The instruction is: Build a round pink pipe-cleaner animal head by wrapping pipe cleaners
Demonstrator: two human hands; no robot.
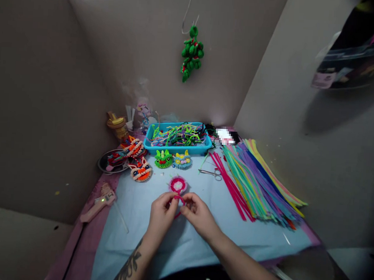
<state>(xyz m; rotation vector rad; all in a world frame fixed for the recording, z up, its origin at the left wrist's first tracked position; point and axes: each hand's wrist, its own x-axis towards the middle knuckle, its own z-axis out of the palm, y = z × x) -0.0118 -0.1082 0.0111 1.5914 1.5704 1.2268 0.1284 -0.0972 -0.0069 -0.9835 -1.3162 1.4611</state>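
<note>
My left hand and my right hand meet over the light blue table cover, fingers pinched on a bent pink pipe cleaner between them. Just beyond my fingers lies a round pink and white pipe cleaner disc. Small scissors lie to the right of the disc.
A blue tray of mixed pipe cleaner scraps stands at the back. Finished pipe cleaner figures sit before it and at the left. A fan of straight coloured pipe cleaners covers the right side. A pink glue gun lies at the left edge. A green figure hangs above.
</note>
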